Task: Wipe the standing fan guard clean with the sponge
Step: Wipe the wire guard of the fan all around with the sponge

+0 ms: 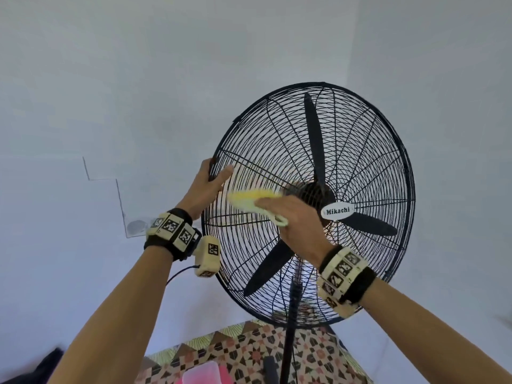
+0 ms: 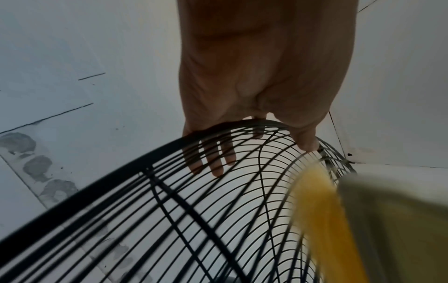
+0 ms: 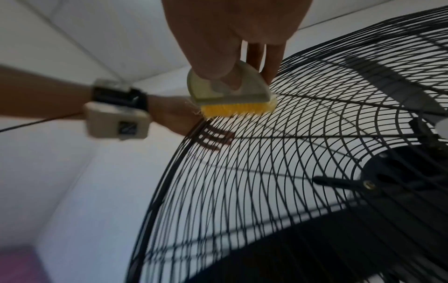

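Left hand (image 1: 206, 187) clamped on the left rim of the round black wire fan guard (image 1: 360, 151), fingers curled behind the wires, thumb across the front. Right hand (image 1: 293, 220) gripped a pale-handled scrubbing brush with yellow bristles (image 3: 230, 95), pressed bristles-down against the guard's front, left of the white oval "Mikachi" badge (image 1: 337, 211).

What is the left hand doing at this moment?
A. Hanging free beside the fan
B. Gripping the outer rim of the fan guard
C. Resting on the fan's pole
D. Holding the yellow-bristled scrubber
B. The left hand wraps the rim of the fan guard, fingers curled behind the wires in the left wrist view, while the right hand holds the yellow-bristled scrubber against the grille.
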`<control>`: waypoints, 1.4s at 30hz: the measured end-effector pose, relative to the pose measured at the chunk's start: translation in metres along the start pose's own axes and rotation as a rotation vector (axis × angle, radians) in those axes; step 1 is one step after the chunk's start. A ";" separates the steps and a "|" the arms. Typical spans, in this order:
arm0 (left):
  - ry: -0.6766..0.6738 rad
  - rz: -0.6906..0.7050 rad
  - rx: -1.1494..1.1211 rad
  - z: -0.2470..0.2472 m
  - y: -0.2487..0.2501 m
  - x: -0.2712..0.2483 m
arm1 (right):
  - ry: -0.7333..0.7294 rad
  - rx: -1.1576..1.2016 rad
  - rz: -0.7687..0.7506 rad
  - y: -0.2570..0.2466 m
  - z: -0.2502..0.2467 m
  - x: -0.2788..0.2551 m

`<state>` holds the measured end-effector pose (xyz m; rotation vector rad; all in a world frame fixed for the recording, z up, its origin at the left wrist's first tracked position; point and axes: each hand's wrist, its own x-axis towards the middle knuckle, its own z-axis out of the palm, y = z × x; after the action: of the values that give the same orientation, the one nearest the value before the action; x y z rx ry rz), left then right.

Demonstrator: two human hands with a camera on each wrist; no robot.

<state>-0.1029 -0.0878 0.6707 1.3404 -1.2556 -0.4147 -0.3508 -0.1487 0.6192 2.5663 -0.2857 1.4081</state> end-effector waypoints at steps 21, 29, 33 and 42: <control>0.173 -0.091 0.201 0.017 0.018 0.005 | 0.155 -0.053 0.105 0.032 -0.024 0.006; 0.222 -0.060 0.242 0.024 0.017 -0.002 | -0.037 0.046 0.067 0.036 -0.029 -0.021; 0.239 -0.049 0.248 0.027 0.018 -0.004 | 0.103 0.029 0.185 0.037 -0.027 -0.001; 0.225 -0.066 0.218 0.022 0.015 -0.008 | -0.016 0.047 0.097 0.029 -0.030 -0.016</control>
<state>-0.1302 -0.0879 0.6747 1.5695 -1.0941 -0.1696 -0.3912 -0.1671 0.6235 2.6351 -0.3888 1.4447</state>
